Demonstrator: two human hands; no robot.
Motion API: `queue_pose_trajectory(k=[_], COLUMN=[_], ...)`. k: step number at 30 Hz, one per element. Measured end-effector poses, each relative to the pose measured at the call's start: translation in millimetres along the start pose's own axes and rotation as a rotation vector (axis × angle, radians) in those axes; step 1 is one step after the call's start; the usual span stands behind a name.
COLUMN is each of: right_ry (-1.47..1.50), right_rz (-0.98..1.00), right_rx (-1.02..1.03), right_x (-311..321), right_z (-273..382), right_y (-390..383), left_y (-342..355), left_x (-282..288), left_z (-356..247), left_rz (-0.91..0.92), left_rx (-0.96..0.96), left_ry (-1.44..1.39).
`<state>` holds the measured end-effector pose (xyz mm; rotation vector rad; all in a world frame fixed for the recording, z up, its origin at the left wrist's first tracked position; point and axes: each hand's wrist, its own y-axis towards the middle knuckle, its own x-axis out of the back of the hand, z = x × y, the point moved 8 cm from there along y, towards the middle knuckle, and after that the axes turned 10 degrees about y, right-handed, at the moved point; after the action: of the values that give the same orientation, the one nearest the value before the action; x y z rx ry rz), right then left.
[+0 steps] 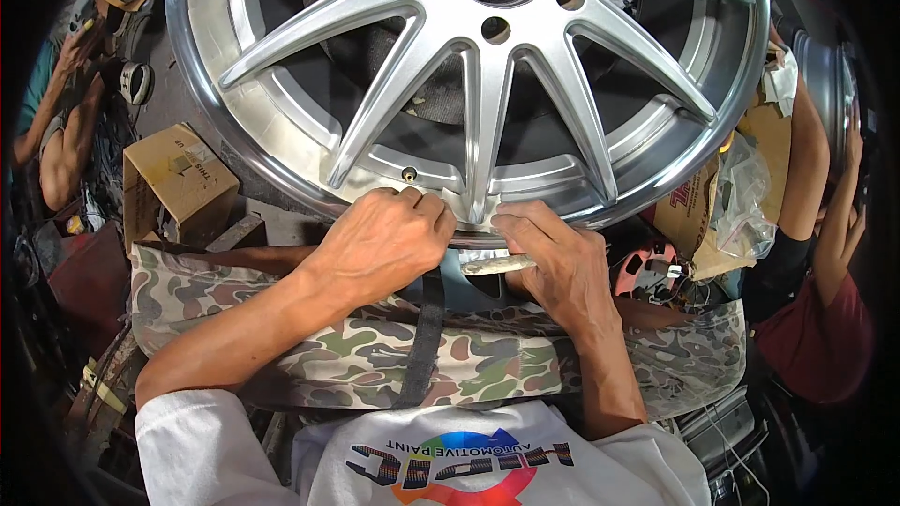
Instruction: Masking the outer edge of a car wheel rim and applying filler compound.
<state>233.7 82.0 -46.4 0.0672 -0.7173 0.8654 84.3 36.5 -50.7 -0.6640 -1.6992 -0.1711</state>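
A large silver multi-spoke wheel rim (487, 84) with a polished outer lip stands before me, over my lap. Pale masking tape (272, 126) lines its inner edge at the left, and a short pale strip shows between my hands at the bottom. My left hand (389, 239) is closed, its fingertips pinching at the strip by the lip, just below the valve hole. Close by on the right, my right hand (558, 258) has its fingers bent at the lip. A roll of masking tape (497, 265), seen edge-on, sits within that hand.
Camouflage cloth (497, 365) covers my legs. An open cardboard box (183, 183) stands at the left, near a crouching person's arm (70, 150). On the right are cardboard with clear plastic (745, 211), a pink-red part (647, 267), and another person's arm (806, 159) beside another rim (820, 80).
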Motion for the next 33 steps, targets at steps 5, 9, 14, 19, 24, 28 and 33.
queue_pose_trajectory(k=[5, 9, 14, 19, 24, 28, 33], right_ry=[0.029, 0.024, 0.019, 0.023, 0.034, 0.016, 0.036], right_rz=[0.012, 0.002, 0.007, 0.019, 0.039, 0.034, 0.048], right_rx=[0.005, 0.005, -0.006, -0.005, -0.055, -0.09, -0.11], right_x=[-4.1, -4.5, -6.0, -6.8, -7.5, -1.7, -1.1], right_z=[0.0, 0.6, -2.3, 0.5, -4.3, -3.0, -4.4], right_y=[2.9, 4.8, 4.2, 5.6, 5.8, 6.3, 6.2], left_y=[-0.1, 0.5, 0.9, 1.0, 1.6, 4.0, 5.1], left_x=[-1.0, -1.0, -3.3, -6.6, -4.3, -4.3, -7.9], left_z=[2.7, 5.2, 4.8, 8.1, 9.8, 8.4, 7.7], left_rz=[0.001, 0.014, 0.022, 0.085, 0.075, 0.058, 0.083], left_rx=[0.01, 0.023, 0.037, 0.056, 0.064, 0.057, 0.061], left_ry=[-0.007, -0.034, -0.04, -0.071, -0.085, -0.059, -0.07])
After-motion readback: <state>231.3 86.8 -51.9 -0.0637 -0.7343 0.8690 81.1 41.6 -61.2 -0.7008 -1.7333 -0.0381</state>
